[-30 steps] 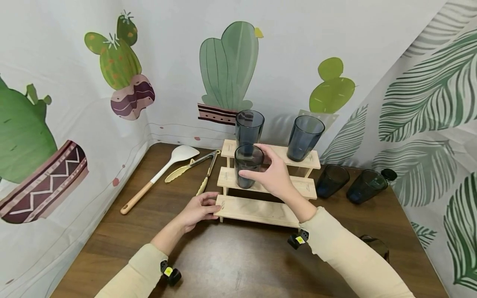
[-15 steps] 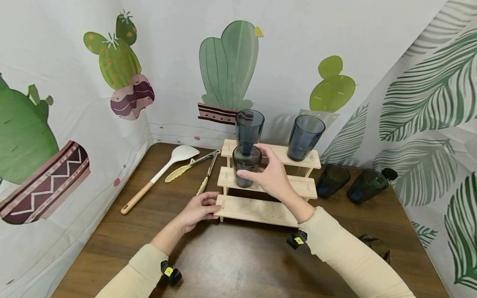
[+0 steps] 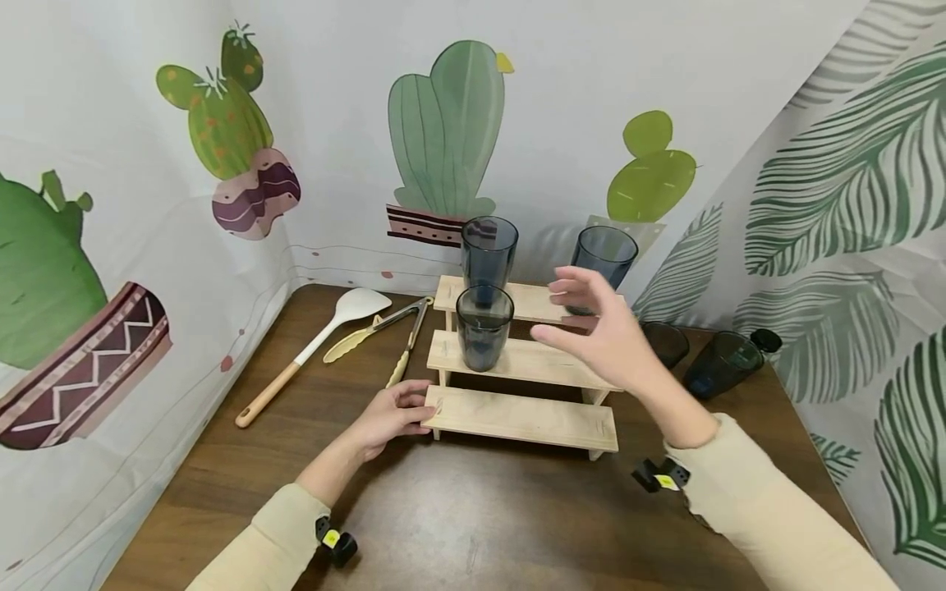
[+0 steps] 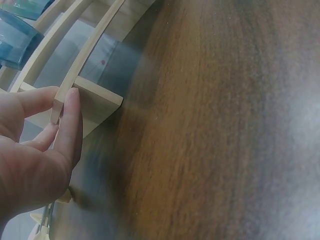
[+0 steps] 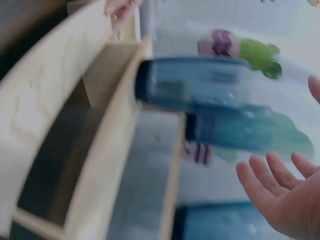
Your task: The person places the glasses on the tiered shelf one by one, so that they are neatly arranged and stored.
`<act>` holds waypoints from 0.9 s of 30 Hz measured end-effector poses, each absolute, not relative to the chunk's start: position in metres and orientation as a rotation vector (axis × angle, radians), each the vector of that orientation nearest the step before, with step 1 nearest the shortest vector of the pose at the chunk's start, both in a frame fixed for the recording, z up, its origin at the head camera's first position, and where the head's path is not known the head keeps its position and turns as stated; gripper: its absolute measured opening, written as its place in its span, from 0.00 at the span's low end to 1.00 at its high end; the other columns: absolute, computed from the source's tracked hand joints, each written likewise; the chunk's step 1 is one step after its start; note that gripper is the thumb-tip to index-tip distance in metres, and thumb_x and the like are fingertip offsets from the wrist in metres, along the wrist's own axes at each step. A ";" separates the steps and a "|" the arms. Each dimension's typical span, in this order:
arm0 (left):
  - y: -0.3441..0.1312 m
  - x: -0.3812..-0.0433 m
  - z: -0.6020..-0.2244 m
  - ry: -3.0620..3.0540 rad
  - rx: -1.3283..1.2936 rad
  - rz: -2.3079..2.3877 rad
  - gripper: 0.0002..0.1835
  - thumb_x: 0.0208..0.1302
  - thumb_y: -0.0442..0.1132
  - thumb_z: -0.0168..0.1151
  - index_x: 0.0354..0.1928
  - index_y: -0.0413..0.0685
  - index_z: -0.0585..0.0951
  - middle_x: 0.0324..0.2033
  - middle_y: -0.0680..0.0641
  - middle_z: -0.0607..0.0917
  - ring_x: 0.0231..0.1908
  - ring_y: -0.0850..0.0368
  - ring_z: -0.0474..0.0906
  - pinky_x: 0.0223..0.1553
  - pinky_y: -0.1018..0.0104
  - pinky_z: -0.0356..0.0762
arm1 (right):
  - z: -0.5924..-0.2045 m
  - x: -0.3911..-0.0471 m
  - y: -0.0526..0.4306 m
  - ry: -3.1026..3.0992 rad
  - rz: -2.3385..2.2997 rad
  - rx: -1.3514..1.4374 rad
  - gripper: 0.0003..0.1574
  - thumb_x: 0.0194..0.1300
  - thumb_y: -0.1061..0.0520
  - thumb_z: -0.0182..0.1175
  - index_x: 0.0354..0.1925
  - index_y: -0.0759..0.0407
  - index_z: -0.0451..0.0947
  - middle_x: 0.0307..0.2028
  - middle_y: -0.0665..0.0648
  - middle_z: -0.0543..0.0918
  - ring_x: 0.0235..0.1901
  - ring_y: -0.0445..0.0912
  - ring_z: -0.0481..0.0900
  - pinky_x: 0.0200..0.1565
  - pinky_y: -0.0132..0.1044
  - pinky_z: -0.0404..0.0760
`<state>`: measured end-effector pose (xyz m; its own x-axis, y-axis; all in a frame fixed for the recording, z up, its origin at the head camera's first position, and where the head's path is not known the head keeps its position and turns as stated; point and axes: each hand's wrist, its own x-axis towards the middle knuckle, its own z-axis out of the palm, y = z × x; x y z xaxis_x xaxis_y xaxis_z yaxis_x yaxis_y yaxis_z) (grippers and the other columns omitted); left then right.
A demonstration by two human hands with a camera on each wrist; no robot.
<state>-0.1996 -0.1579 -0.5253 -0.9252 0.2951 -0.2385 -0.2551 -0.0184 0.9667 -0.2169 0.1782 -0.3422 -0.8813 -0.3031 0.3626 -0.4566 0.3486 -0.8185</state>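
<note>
A three-tier wooden display stand (image 3: pixel 517 414) stands on the brown table. At its left end my left hand (image 3: pixel 388 419) pinches the lowest shelf's edge, the thumb and fingers (image 4: pixel 72 120) on either side of the board in the left wrist view. A dark blue-grey glass tumbler (image 3: pixel 484 336) sits upright at the left of the middle tier. On the top tier are a second tumbler (image 3: pixel 489 250) at the left and a third tumbler (image 3: pixel 602 250) at the right, partly behind my right hand (image 3: pixel 606 336). That hand is in the air over the stand's right side, fingers spread apart, holding nothing.
More dark tumblers (image 3: pixel 720 365) stand on the table right of the stand, one partly hidden by my right hand. To the left lie a white turner (image 3: pixel 314 341) with a wooden handle and cream-tipped tongs (image 3: pixel 402 361). A cactus-print cloth (image 3: pixel 340 164) hangs behind.
My right hand has let go of the tumbler on the middle tier and moved away to the right, its fingers spreading. The tumbler stays on the tier. My left hand keeps its place.
</note>
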 end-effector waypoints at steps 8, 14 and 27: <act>-0.160 -0.200 -0.526 1.896 0.037 1.997 0.33 0.69 0.29 0.67 0.72 0.31 0.66 0.49 0.35 0.81 0.39 0.52 0.84 0.44 0.58 0.89 | -0.317 -0.189 0.249 -2.433 1.384 0.706 0.49 0.58 0.72 0.74 0.73 0.58 0.67 0.60 0.60 0.80 0.56 0.41 0.80 0.56 0.29 0.81; -0.159 -0.200 -0.524 1.903 0.036 1.990 0.33 0.69 0.28 0.67 0.72 0.30 0.66 0.49 0.35 0.81 0.39 0.52 0.84 0.43 0.59 0.89 | -0.319 -0.168 0.306 -2.425 1.312 0.693 0.53 0.54 0.82 0.69 0.74 0.62 0.65 0.61 0.54 0.80 0.58 0.42 0.79 0.56 0.26 0.80; -0.156 -0.199 -0.523 1.900 0.043 1.990 0.32 0.68 0.28 0.67 0.71 0.30 0.67 0.49 0.36 0.81 0.39 0.52 0.84 0.43 0.58 0.89 | -0.407 -0.118 0.409 -2.689 1.169 0.509 0.60 0.54 0.73 0.77 0.78 0.58 0.60 0.64 0.41 0.74 0.61 0.29 0.71 0.56 0.16 0.69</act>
